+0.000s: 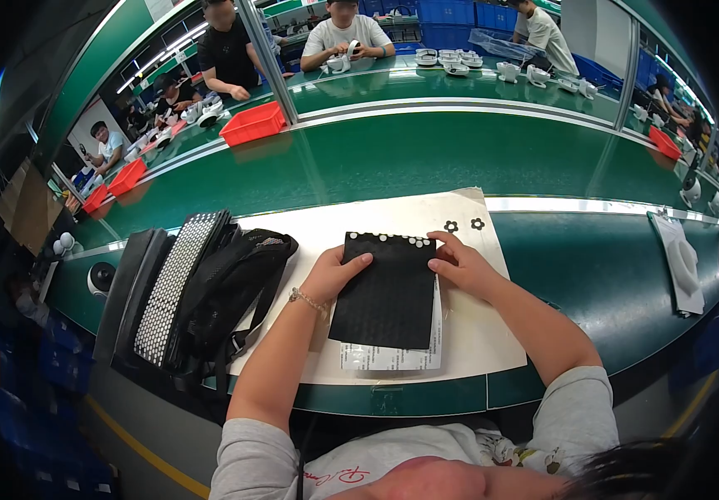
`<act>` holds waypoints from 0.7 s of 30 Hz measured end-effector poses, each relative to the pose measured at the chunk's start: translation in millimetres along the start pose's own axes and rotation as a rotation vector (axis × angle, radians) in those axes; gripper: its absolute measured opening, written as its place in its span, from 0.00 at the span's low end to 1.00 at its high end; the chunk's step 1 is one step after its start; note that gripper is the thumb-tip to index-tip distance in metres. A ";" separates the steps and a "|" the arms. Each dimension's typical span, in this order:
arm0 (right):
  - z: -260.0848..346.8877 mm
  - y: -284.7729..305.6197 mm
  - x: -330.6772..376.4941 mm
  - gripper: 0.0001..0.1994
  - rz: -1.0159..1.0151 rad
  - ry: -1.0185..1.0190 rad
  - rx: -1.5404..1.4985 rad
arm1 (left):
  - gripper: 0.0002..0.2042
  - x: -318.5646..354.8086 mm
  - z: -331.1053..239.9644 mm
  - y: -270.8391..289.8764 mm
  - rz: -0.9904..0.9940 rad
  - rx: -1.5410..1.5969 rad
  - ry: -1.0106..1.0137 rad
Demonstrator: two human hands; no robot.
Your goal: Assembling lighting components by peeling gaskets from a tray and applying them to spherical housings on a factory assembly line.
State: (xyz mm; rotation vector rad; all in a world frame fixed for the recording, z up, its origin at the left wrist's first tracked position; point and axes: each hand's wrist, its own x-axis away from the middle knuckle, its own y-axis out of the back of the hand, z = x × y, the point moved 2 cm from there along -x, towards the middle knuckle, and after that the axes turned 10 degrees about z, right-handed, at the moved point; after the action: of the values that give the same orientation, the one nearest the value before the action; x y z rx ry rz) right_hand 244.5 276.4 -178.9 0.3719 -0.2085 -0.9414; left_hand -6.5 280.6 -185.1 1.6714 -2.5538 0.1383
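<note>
A black sheet (383,300) with a row of white round dots along its far edge is between my two hands. My left hand (334,271) grips its left edge, thumb on top and the fingers mostly hidden. My right hand (466,268) holds the upper right corner, with the thumb at the side edge and the index finger by the dots. Beneath the black sheet, a white printed sheet (393,358) sticks out toward me. Both are over a cream board (480,333). Two small black flower-shaped pieces (451,226) lie beyond my right hand.
A black mesh-and-strap bag (238,271) and a stack of black sheets with white dots (177,287) lie left. A round white device (101,278) stands beyond them. At right is a clipboard with papers (678,265). Red bins (253,124) and co-workers are across the green bench (359,158).
</note>
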 end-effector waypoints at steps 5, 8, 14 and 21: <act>-2.0 0.4 -0.3 0.24 -0.008 0.007 0.022 | 0.15 -0.3 -0.8 -1.3 -0.006 0.006 -0.001; -1.2 0.2 -0.1 0.24 -0.004 0.000 -0.003 | 0.15 0.3 -1.2 -1.7 -0.002 0.015 0.000; -3.3 0.4 -0.7 0.24 0.003 -0.009 -0.020 | 0.15 1.8 -5.0 -3.6 0.001 0.015 0.006; -6.4 1.1 -1.8 0.24 -0.006 0.029 0.020 | 0.15 -0.1 -1.4 -2.1 -0.006 0.026 0.012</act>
State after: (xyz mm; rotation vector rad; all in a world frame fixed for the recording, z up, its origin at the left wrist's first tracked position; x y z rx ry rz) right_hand 246.4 279.8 -184.3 0.4048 -0.1908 -0.9401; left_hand -4.5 280.0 -183.6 1.6811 -2.5488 0.1815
